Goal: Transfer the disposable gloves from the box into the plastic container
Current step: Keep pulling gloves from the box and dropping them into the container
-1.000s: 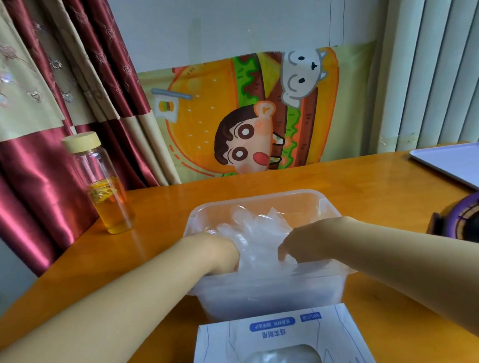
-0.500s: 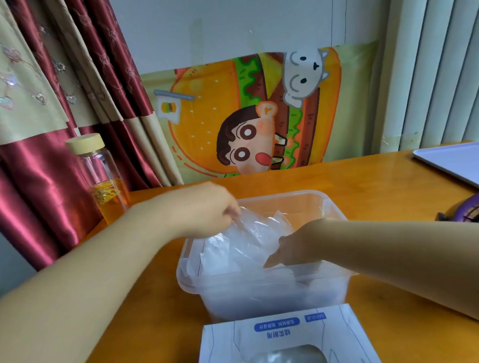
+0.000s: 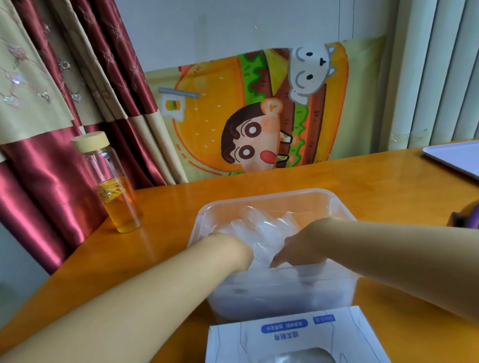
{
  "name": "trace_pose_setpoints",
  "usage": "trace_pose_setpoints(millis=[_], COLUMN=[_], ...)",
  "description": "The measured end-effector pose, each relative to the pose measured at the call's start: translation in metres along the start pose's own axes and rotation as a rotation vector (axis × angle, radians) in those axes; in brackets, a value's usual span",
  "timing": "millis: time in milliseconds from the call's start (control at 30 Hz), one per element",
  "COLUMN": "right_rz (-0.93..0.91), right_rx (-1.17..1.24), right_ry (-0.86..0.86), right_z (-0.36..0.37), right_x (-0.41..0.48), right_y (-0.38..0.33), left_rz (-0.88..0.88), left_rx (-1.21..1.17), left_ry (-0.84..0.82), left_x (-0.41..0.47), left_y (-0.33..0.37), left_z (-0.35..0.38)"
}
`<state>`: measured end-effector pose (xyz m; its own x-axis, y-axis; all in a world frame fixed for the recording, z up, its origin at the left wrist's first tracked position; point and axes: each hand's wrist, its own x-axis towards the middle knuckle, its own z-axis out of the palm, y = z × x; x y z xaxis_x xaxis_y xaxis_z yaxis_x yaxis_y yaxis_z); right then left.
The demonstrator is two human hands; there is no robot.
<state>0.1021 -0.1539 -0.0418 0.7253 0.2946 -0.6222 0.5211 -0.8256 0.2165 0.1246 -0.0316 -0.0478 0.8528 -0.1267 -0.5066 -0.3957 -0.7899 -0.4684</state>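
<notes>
Fingers, right: fingers point(image 3: 275, 263) of the right hand point(image 3: 305, 244) stretched out & close together, tips pressing down on the gloves point(image 3: 261, 226) by the near wall of the container point(image 3: 339, 205).
Fingers, left: sunk in the pile behind the wrist, hidden; can't tell if apart or curled.
Left hand point(image 3: 235, 249): reaches in over the container's near-left corner, forearm low across the desk point(image 3: 368, 182), wrist bent down.
Right hand: comes in from the right over the rim, back of hand up.
Gloves: clear plastic, crumpled heap inside the container, btwn & under both hands; more show thru the oval opening of the box point(image 3: 292, 339).
Box: white cardboard, just this side of the container, nearest the camera.
In the way: left wrist covers its own fingers; cloudy near wall blurs the lower pile.
Around: glass bottle point(image 3: 113, 185) w/ pale lid & amber liquid, upright at left, well apart from the container; white tray point(image 3: 463, 157) far right; purple object point(image 3: 475, 213) cut off at right edge.
Backdrop: cartoon burger cloth point(image 3: 252, 113), red & beige curtain point(image 3: 56, 174), blinds point(image 3: 446, 65).
Writing: blue labels w/ Chinese characters on the box, upside down to the camera; too small to read.
</notes>
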Motion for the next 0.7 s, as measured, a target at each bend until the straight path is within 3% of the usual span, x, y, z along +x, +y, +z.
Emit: trace_pose_setpoints(millis=[167, 233, 467, 700], right_rz=[0.073, 0.103, 0.162, 0.001], right_rx=[0.147, 0.146, 0.143, 0.236], right_ry=[-0.051, 0.01, 0.432, 0.711], right_z=[0.0, -0.003, -0.02, -0.006], right_x=[0.0, -0.007, -0.063, -0.114], right_y=[0.008, 0.013, 0.039, 0.009], left_rz=[0.044, 0.027, 0.015, 0.171], left_rx=[-0.001, -0.055, -0.166, -0.218], left_ry=[-0.064, -0.073, 0.0, 0.138], left_x=[0.007, 0.007, -0.009, -0.047], left_y=[0.001, -0.002, -0.008, -0.024], left_z=[0.001, 0.001, -0.001, -0.013])
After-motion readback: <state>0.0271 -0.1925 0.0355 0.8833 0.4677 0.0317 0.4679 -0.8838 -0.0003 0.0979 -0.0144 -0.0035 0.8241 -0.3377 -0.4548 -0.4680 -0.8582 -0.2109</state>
